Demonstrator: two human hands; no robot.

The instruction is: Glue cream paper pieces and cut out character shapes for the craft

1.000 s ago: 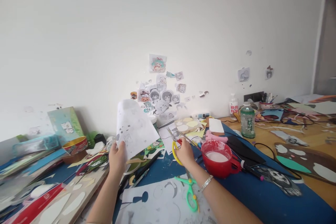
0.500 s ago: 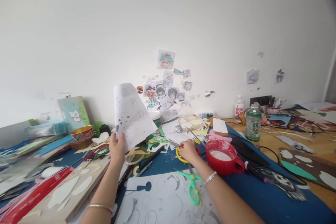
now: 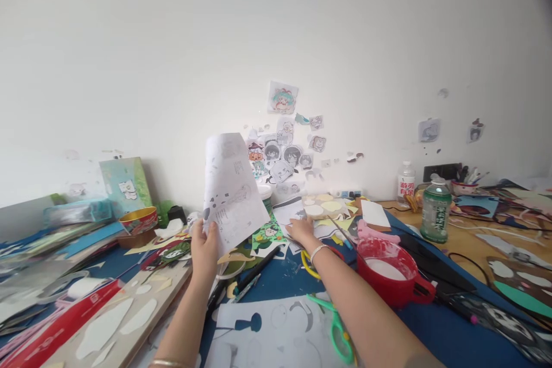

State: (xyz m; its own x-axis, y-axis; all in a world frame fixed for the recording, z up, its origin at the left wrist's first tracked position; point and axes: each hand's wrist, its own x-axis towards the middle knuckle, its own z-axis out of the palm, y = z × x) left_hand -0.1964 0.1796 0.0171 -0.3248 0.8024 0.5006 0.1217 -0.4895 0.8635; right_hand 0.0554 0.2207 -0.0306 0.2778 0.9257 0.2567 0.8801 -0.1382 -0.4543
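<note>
My left hand (image 3: 204,246) is closed on the lower left edge of a white printed paper sheet (image 3: 235,195), which stands up and curls at its top. The sheet carries grey shapes and small lines of print. Farther right, my right hand (image 3: 302,231) has its bent fingers at a white paper with a drawing (image 3: 286,210), seemingly pinching it; the fingertips are partly hidden. Under my right wrist lie scissors with yellow handles (image 3: 307,264). Closer to me, green-handled scissors (image 3: 341,340) rest on a sheet with cut-out shapes (image 3: 259,333), partly behind my right forearm.
Right of my forearm stands a red cup with white contents (image 3: 390,279), beside a pink tool (image 3: 377,233). A green-labelled bottle (image 3: 435,213) is beyond it. Paper scraps and a board (image 3: 129,330) crowd the left. Drawings (image 3: 282,98) hang on the wall.
My right hand has moved forward from beside the yellow-handled scissors to the drawing paper. My left hand still holds the printed sheet. The view has swung slightly left.
</note>
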